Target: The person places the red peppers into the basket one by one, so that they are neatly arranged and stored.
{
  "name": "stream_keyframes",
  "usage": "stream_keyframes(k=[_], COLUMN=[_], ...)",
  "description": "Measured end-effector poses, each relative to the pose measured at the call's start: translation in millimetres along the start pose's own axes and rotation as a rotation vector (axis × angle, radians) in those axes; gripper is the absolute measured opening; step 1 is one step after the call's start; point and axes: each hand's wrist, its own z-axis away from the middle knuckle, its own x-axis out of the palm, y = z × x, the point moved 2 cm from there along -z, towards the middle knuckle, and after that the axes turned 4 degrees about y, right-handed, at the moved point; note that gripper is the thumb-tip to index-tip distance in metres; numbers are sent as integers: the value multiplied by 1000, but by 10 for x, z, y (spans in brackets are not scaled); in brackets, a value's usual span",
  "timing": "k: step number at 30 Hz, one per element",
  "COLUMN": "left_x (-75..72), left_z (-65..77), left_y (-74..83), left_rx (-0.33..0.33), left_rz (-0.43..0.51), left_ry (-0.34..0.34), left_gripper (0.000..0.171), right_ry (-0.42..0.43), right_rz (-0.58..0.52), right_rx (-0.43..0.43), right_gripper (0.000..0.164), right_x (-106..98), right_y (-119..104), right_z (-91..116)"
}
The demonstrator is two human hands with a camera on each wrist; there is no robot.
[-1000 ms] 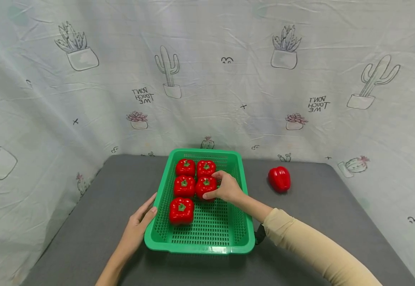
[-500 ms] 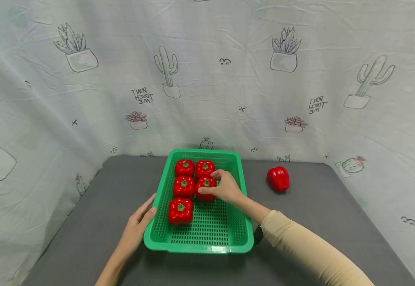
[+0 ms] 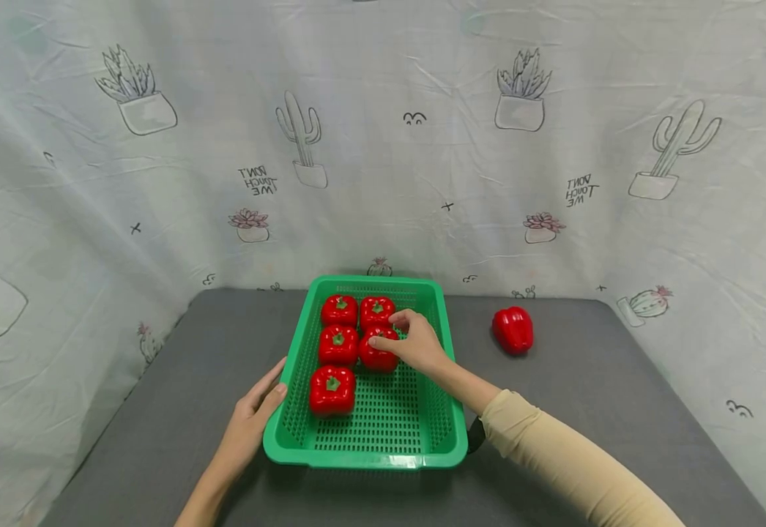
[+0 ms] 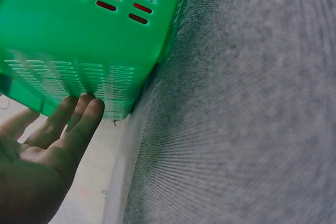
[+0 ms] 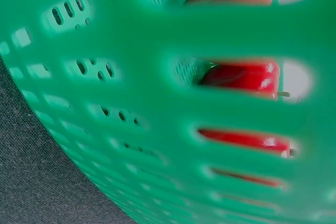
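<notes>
A green perforated plastic basket (image 3: pixel 363 462) holds several glossy red bell peppers, stems up. My right hand (image 3: pixel 419 344) reaches over its right side onto the bell pepper (image 3: pixel 376 359) in the right column. The thumb lies across that pepper's top near the stem, and the fingers bend at its far right side. In the right wrist view only the basket wall (image 5: pixel 147 35) and red peppers behind it show; the hand is hidden. At the basket's left side rests my left hand (image 3: pixel 251 417), thumb at the rim. In the left wrist view its fairly straight fingers (image 4: pixel 86 119) touch the wall.
One more red bell pepper (image 3: pixel 513 331) lies on its side on the dark grey table (image 3: pixel 554 395), right of the basket. Three peppers line the basket's left column, such as the near one (image 3: pixel 332 395). A patterned cloth (image 3: pixel 383 146) hangs behind the table.
The right thumb has slid from the pepper's near side up onto its top. The pepper stays in its spot, and the left hand has kept its place at the basket. The view shifts slightly.
</notes>
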Motion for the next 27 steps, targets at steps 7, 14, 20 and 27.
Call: stream_keyframes(k=[7, 14, 20, 27], left_x=[-21, -60, -70, -51], left_z=[35, 49, 31, 18], left_y=[-14, -7, -16, -24], left_rx=[-17, -13, -12, -29], left_rz=[21, 34, 41, 32], left_ry=[-17, -29, -24, -25], left_gripper=[50, 51, 50, 52], right_ry=[4, 17, 61, 68], right_rz=[8, 15, -11, -183], right_rx=[15, 3, 10, -40], right_gripper=[50, 45, 45, 45], right_x=[10, 27, 27, -162], right_y=[-16, -50, -46, -85], right_z=[72, 84, 68, 115])
